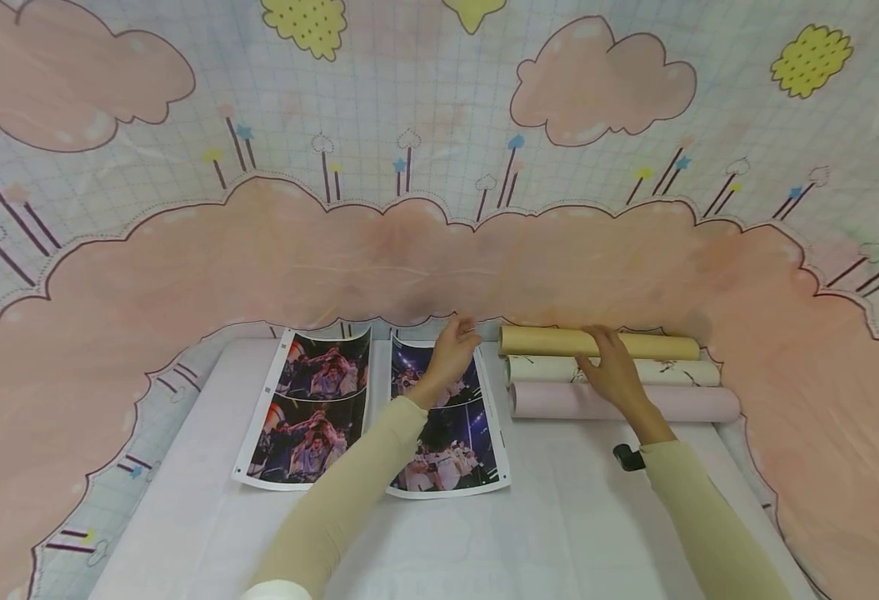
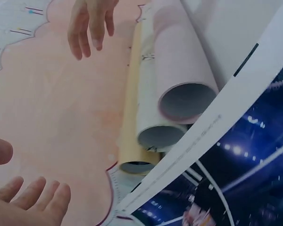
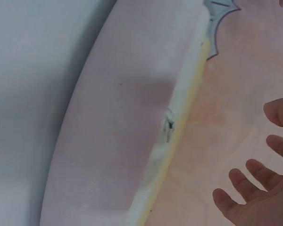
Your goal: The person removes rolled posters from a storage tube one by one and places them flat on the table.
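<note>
My left hand hovers over the upper part of the right-hand printed sheet, holding nothing. In the left wrist view its fingers are parted from the thumb. My right hand is above three paper rolls lying side by side: yellow, white with a dark branch-like pattern, and pale pink. The right wrist view shows that hand's fingers spread, with nothing between them and the rolls apart from them. Hollow ends of the rolls appear in the left wrist view.
Another printed sheet with two photos lies at left, its edges curving up slightly. All rest on a white table surface. A cloud-patterned cloth spreads behind and around it. A black device shows at my right wrist.
</note>
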### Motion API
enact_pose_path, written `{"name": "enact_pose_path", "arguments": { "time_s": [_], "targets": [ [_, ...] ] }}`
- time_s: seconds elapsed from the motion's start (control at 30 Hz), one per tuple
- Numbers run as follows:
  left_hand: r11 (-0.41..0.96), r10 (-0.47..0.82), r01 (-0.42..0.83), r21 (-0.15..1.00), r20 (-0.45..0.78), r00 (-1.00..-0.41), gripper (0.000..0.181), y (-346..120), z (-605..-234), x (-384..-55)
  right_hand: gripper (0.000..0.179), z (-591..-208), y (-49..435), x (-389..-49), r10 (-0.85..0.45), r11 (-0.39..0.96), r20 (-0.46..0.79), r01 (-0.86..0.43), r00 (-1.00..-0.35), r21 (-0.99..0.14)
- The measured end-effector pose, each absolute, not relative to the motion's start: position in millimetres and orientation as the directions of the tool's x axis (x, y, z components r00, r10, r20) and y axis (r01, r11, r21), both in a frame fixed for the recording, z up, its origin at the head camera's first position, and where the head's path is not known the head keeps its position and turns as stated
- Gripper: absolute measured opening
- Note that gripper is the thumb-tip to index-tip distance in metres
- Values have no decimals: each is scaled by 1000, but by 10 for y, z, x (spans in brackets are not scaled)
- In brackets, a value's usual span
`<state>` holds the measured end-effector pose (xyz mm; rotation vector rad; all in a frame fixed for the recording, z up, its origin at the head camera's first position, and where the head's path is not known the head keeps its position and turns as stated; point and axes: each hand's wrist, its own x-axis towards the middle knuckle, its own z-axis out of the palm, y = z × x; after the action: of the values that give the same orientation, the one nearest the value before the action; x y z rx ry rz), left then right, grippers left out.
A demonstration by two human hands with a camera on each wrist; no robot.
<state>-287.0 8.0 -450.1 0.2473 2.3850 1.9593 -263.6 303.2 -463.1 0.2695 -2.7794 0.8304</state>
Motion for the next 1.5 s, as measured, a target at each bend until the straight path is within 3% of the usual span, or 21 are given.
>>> {"name": "enact_pose_path", "arguments": {
  "time_s": [0.33, 0.63, 0.83, 1.0, 1.5],
  "targets": [
    [101, 126, -35, 994, -48, -991, 51, 436, -4709, -3069, 55, -4817, 3136, -2913, -114, 841, 191, -197, -975, -503],
    [157, 105, -130, 979, -147, -983, 56, 577, -4881, -3099, 53, -4995, 3087, -3108, -130, 886, 83, -154, -988, -437],
    [196, 100, -129, 972, -151, -983, 50, 668, -4948, -3127, 56, -5064, 3071, -3139, -128, 924, -19, -113, -992, -365],
    [192, 102, -118, 974, -139, -985, 46, 681, -4950, -3137, 53, -5065, 3056, -3103, -142, 933, 4, -135, -990, -334],
    [162, 181, -168, 972, -196, -964, 58, 858, -5007, -3211, 50, -5187, 3103, -3017, -125, 918, 76, -144, -989, -369]
  ]
}}
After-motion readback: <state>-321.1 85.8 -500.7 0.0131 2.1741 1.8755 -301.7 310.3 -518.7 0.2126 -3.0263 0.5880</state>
